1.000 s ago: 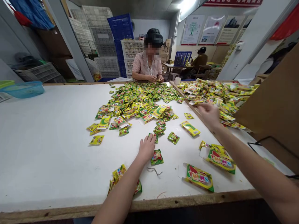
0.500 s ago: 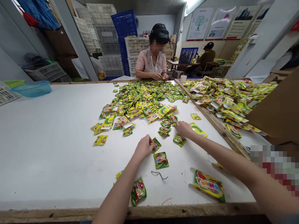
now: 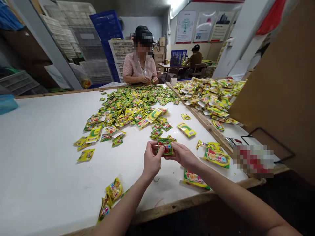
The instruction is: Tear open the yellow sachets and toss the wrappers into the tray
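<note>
My left hand [image 3: 152,160] and my right hand [image 3: 183,156] meet above the white table [image 3: 44,157], both pinching a small stack of green candy packets [image 3: 166,146] between them. A big heap of green and yellow packets [image 3: 133,106] spreads across the table's middle toward a seated person [image 3: 140,62] at the far side. Larger yellow header bags [image 3: 216,156] lie just right of my right hand, and another header bag [image 3: 195,178] sits under my right wrist. A few loose packets [image 3: 112,193] lie by my left forearm near the front edge.
A wooden strip [image 3: 209,126] divides off a second heap of yellow bags [image 3: 209,95] on the right. A brown cardboard sheet [image 3: 283,88] stands at far right. Stacked plastic crates [image 3: 105,42] line the back wall. A blue basin [image 3: 7,104] sits at the left edge. Another person [image 3: 194,59] sits at a far table.
Both hands have left the table surface and come together, gathering packets into one stack held between them. The view has shifted right and tilted.
</note>
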The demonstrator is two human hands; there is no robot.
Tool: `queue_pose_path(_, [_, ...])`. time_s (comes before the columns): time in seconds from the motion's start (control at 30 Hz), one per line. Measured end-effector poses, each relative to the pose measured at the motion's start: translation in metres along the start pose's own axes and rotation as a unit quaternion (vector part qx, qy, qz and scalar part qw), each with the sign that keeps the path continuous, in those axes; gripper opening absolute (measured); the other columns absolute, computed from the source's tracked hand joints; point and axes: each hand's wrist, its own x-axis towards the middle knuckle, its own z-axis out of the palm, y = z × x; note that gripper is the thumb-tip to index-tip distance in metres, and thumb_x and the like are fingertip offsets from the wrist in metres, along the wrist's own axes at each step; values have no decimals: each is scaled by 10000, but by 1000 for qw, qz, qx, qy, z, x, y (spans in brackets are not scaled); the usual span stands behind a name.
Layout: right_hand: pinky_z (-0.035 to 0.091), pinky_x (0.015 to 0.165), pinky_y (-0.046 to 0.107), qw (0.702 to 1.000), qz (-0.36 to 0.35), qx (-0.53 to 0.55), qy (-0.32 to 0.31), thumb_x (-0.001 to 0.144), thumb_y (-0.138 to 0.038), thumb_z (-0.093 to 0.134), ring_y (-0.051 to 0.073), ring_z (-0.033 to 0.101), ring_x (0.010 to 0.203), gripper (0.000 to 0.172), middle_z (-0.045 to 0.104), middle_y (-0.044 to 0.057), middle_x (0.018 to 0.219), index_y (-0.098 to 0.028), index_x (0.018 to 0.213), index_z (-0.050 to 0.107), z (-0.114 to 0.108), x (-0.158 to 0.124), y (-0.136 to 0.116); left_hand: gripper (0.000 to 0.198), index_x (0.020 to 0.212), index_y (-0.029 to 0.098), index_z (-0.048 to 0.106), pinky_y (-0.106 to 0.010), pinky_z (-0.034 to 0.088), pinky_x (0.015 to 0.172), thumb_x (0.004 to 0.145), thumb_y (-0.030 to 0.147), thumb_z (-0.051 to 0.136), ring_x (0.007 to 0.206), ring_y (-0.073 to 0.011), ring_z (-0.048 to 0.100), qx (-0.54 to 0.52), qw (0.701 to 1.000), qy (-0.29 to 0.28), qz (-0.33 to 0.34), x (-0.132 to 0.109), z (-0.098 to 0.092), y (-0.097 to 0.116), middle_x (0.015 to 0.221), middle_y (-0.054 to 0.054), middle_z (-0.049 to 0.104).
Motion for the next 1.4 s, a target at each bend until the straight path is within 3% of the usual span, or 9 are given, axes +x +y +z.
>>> queue_pose_path(0.2, [561, 602, 261, 978, -84, -76, 176, 584, -467, 775, 138, 659, 625, 438, 715, 40, 787, -168, 875, 641, -59, -45, -27, 145, 902, 188, 488, -271, 474, 618, 827, 311, 503, 660, -135, 571, 183, 960, -204, 67, -7, 45, 3, 809, -27, 608])
queue_pose_path(0.33, [586, 631, 303, 903, -186, -98, 374, 572, -484, 775, 168, 675, 655, 432, 711, 26, 825, -202, 863, 626, -124, -82, -49, 409, 1165, 171, 467, -378, 447, 890, 773, 198, 579, 1042, -235, 542, 389, 837, -323, 207, 3, 105, -20, 1192, -119, 551])
queue_pose_path(0.5, [572, 759, 385, 900, -134, -206, 360, 578, -540, 744, 231, 672, 793, 432, 707, 60, 839, -204, 831, 646, -160, -108, -50, 628, 1290, 180, 385, -445, 333, 1023, 727, 224, 659, 1219, -282, 426, 513, 692, -426, 277, 21, 151, -48, 1294, -106, 505])
queue_pose_path(0.73, [543, 831, 405, 956, -88, -253, 116, 684, -490, 687, 237, 636, 959, 483, 639, 112, 1114, -193, 1059, 624, -127, -94, -34, 570, 1304, 267, 388, -452, 161, 1115, 793, 23, 457, 1290, -210, 367, 496, 683, -368, 391, 25, 72, -5, 1331, -44, 503])
queue_pose_path(0.9, [497, 920, 423, 886, -257, -365, 122, 820, -286, 563, 244, 575, 1087, 217, 587, 121, 1160, -194, 1000, 643, -59, -48, -8, 481, 1291, 231, 404, -505, 245, 1067, 842, 351, 527, 1317, -286, 338, 344, 918, -129, 147, 12, 9, 12, 1322, -119, 498])
queue_pose_path(1.0, [429, 1009, 438, 816, -347, -453, 90, 844, -134, 456, 242, 483, 1216, 270, 521, 142, 1257, -196, 1049, 620, -16, -28, 13, 539, 1220, 203, 443, -411, 466, 848, 826, 571, 450, 1074, -271, 570, 120, 980, -141, -67, 6, -8, 8, 1118, -131, 613])
queue_pose_path(1.17, [471, 969, 386, 836, -327, -436, -60, 837, -143, 498, 236, 464, 1238, 206, 529, 132, 1250, -203, 984, 629, 14, -26, 8, 428, 987, 196, 458, -297, 485, 710, 710, 486, 607, 762, -160, 594, 107, 994, 4, -13, 5, -32, 9, 848, -11, 598])
queue_pose_path(1.3, [540, 810, 361, 919, -276, -280, 27, 828, -288, 570, 198, 626, 920, 160, 642, 70, 970, -223, 966, 618, 12, -21, -27, 440, 1021, 215, 479, -343, 461, 766, 621, 278, 651, 843, -214, 577, 417, 898, 0, 137, -1, -49, 13, 887, -24, 607])
queue_pose_path(1.4, [530, 752, 347, 922, -269, -265, 81, 813, -321, 583, 189, 618, 821, 180, 657, 60, 876, -200, 941, 622, 17, -13, -44, 475, 1075, 215, 461, -341, 464, 751, 627, 258, 614, 862, -232, 583, 492, 848, -2, 198, -7, -52, 11, 937, -52, 612])
